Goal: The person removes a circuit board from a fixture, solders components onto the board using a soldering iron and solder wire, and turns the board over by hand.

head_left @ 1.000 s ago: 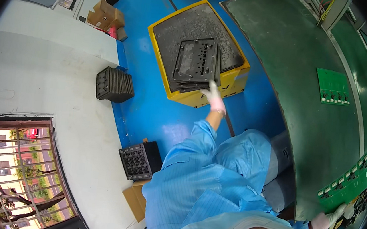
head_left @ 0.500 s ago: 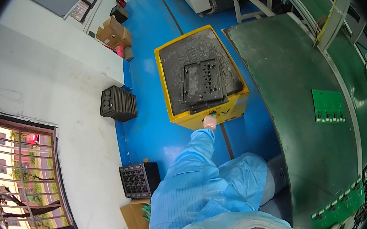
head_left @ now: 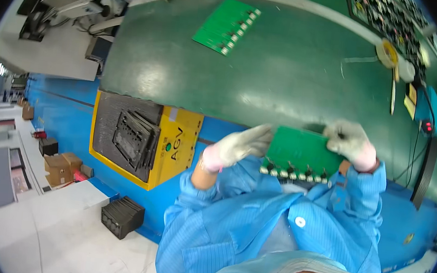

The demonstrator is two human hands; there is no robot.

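A green circuit board (head_left: 302, 151) with a row of small connectors and dark parts along its near edge is held in front of my chest, at the table's front edge. My right hand (head_left: 350, 142), in a pale work glove, grips its far right corner between thumb and fingers. My gloved left hand (head_left: 239, 148) is at the board's left edge with its fingers stretched out; whether they touch the board is hard to tell. A second green circuit board (head_left: 227, 27) lies on the green table (head_left: 173, 62).
Left of me stands a yellow cart (head_left: 178, 143) carrying stacked black trays (head_left: 135, 139). More black trays (head_left: 122, 217) sit by the wall. At the right are a tape roll (head_left: 387, 54), a blue device (head_left: 428, 108) with a red display, and a heap of small parts (head_left: 387, 23).
My view has swung right, from the cart to the table. My left hand has left the cart's edge and come to the board. The board in my right hand is now before my chest.
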